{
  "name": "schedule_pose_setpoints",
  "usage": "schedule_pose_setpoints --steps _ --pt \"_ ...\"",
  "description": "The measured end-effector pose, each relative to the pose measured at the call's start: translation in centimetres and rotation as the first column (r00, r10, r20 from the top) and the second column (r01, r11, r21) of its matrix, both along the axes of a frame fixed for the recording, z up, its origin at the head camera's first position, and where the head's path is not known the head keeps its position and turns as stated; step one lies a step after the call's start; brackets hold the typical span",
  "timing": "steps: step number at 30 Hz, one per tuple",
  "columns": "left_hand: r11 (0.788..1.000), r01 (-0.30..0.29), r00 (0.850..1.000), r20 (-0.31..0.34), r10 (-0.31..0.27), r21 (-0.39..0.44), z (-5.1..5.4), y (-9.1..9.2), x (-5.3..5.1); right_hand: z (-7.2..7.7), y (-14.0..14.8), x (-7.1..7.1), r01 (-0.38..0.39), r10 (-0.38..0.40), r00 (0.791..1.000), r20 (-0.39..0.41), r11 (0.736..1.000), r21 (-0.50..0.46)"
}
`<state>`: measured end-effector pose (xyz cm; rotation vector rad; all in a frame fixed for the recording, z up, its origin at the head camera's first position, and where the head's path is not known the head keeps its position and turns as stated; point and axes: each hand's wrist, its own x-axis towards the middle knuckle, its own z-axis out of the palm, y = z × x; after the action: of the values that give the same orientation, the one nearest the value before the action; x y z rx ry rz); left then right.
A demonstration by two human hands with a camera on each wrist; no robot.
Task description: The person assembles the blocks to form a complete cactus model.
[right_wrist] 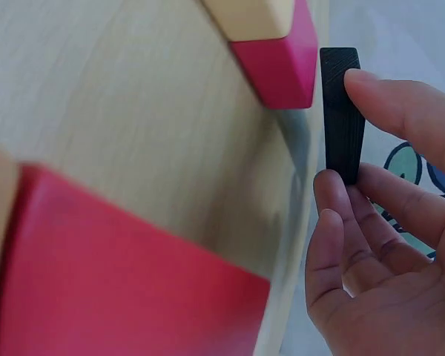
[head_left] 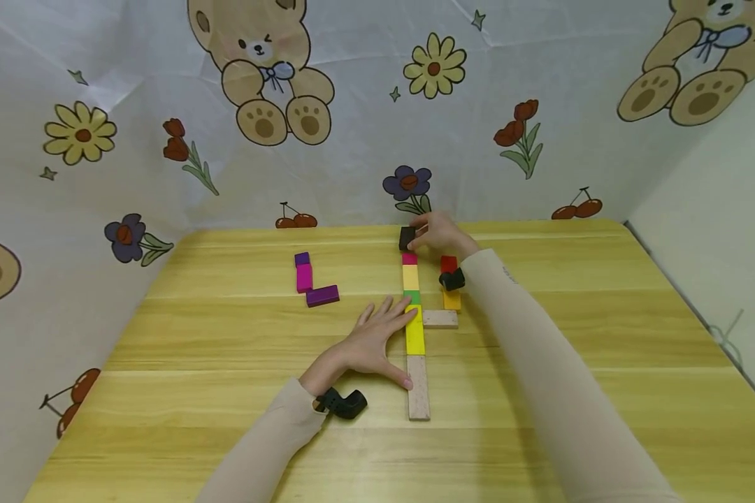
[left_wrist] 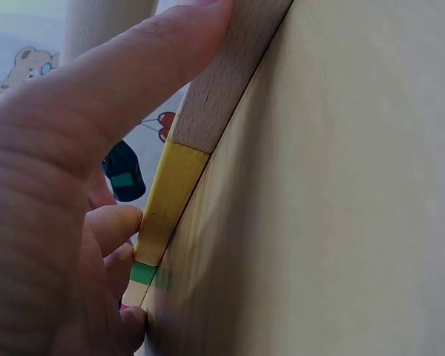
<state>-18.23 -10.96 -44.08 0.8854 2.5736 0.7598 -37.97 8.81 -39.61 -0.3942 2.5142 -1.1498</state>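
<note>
A straight row of blocks runs away from me on the table: a plain wooden block [head_left: 418, 402] nearest, then a yellow block [head_left: 415, 335], a green block [head_left: 413, 297], a cream block [head_left: 411, 277] and a pink block [head_left: 410, 258]. My left hand [head_left: 370, 344] lies along the row's left side with fingers spread. Its thumb touches the plain block, and its fingertips reach the yellow and green ones. Beyond the pink end, my right hand [head_left: 439, 234] pinches a black block [right_wrist: 343, 115] between thumb and fingers. A gap separates the black block from the pink one in the right wrist view.
Right of the row, another plain wooden block [head_left: 440, 319] lies crosswise, with an orange-yellow block [head_left: 451, 301] and a red block [head_left: 449, 264] behind it. To the left are a dark purple block [head_left: 302, 258], a magenta block [head_left: 305, 278] and a purple block [head_left: 323, 296]. Patterned cloth hangs behind the table.
</note>
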Motion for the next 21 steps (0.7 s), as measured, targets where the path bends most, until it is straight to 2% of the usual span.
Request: schedule_pose_setpoints --steps 7,11,21 --pt "1.0 -0.003 1.0 0.008 0.003 -0.003 -0.04 0.08 0.06 -0.68 0.25 -0.19 -0.009 0.008 1.0 0.026 0.999 0.033" --pt "1.0 -0.003 1.0 0.002 0.003 -0.003 -0.1 0.06 0.01 -0.72 0.19 -0.14 -0.033 0.032 0.999 0.016 0.997 0.069" --pt "1.0 -0.006 1.0 -0.003 0.006 -0.002 0.0 0.07 0.08 -0.77 0.23 -0.2 -0.044 0.042 0.999 0.025 0.995 0.088"
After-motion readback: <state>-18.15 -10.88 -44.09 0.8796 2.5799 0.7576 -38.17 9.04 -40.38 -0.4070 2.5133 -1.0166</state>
